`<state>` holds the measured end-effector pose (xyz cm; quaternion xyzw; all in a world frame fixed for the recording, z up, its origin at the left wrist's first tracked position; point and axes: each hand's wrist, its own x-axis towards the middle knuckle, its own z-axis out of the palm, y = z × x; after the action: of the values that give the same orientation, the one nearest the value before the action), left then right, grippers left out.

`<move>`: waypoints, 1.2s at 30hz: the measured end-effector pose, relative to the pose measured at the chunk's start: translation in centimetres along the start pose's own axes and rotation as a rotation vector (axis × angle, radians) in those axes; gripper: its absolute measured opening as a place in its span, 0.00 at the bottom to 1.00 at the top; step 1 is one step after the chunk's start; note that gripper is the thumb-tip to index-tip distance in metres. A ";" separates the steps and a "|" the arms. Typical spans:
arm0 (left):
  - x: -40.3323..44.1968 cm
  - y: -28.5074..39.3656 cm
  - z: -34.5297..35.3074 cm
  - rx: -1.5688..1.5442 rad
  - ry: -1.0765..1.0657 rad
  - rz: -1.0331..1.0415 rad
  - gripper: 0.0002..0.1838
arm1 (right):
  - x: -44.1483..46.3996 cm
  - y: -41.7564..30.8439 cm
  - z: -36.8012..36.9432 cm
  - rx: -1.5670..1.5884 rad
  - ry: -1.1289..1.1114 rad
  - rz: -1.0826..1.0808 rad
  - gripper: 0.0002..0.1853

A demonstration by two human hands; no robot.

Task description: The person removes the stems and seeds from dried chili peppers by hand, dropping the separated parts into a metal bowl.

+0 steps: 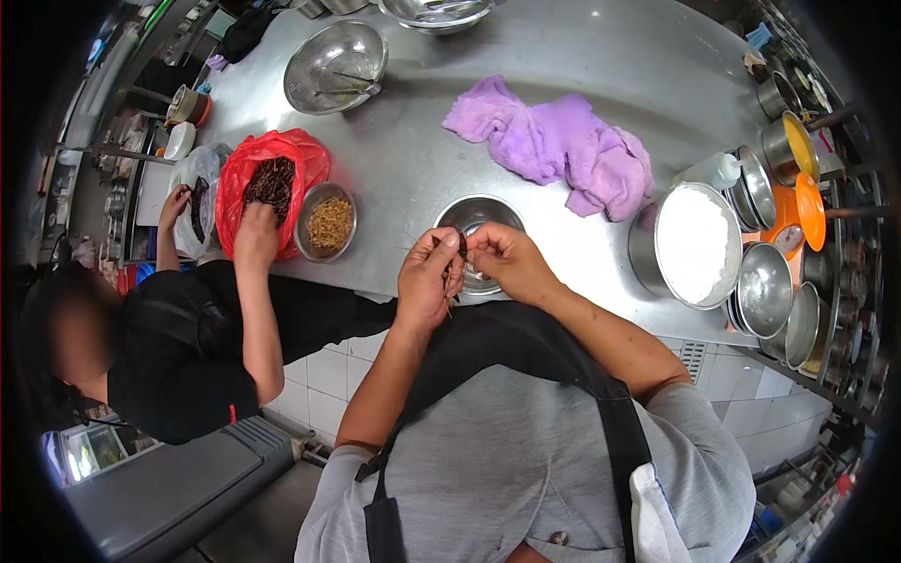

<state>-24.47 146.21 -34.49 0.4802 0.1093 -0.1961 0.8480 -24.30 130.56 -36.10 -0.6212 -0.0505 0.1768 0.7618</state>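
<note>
Over a steel bowl [483, 206], my hands meet close together. My left hand [427, 281] is closed around several thin, dark pieces that look like dried chillies [462, 246], with pale stalk-like ends poking out below the fingers. Thumb and fingers of my right hand [510, 265] pinch at the same dark pieces from the right side. The bowl's inside is partly hidden behind both hands. To the left, a red plastic bag [233, 178] holds many similar dark reddish-brown pieces.
A co-worker's hand [257, 235] reaches into the red bag. Beside it stands a bowl of golden-brown bits [330, 223]. Purple towels [554, 141] lie crumpled ahead. A large pot of white contents [696, 246] and stacked bowls [762, 291] stand right. A colander [324, 70] sits farther back.
</note>
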 end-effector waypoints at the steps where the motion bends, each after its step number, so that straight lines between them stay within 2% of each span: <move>1: 0.0 -0.1 0.1 0.066 0.036 0.002 0.06 | 0.2 0.3 -0.2 -0.084 -0.003 -0.026 0.03; 10: 0.1 -0.4 1.4 0.142 0.216 0.043 0.04 | 0.2 0.4 0.4 -0.079 0.066 -0.057 0.04; 14: 0.0 -0.2 1.1 0.124 0.174 0.032 0.05 | 0.4 -0.5 -0.7 0.045 0.026 0.032 0.05; 16: -0.3 -0.1 0.8 0.183 0.098 -0.028 0.06 | 0.5 -1.0 -1.2 0.270 0.075 0.028 0.05; 20: -0.7 -0.3 1.3 0.262 0.062 -0.048 0.05 | 0.6 -0.9 -1.8 0.386 0.049 0.110 0.04; 24: -1.0 -0.3 1.6 0.308 0.053 -0.066 0.05 | 0.6 -0.3 -1.7 0.355 0.060 0.088 0.05; 26: -1.2 -0.3 1.5 0.321 0.043 -0.090 0.04 | 0.5 0.1 -1.8 0.219 -0.049 0.009 0.05; 30: -1.1 -0.7 0.9 0.333 0.025 -0.089 0.04 | 0.3 -0.5 -1.8 0.097 -0.073 0.019 0.05; 31: -1.1 -1.0 0.8 0.353 0.029 -0.063 0.04 | 0.4 -0.2 -1.5 0.033 -0.041 -0.120 0.06; 32: -1.0 -1.1 0.6 0.373 0.037 -0.035 0.04 | 0.2 -0.2 -1.6 0.031 -0.032 -0.120 0.06; 34: -1.0 -0.8 0.7 0.351 0.041 -0.067 0.04 | -0.2 -0.9 -1.5 -0.935 0.178 -0.779 0.06; 36: -1.2 -0.3 1.0 0.311 0.102 -0.152 0.04 | -0.3 -0.8 -1.4 -0.972 0.156 -0.782 0.07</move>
<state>-25.70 145.46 -33.76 0.6053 0.1562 -0.2494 0.7396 -24.05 128.99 -35.64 -0.8432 -0.2929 -0.2038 0.4021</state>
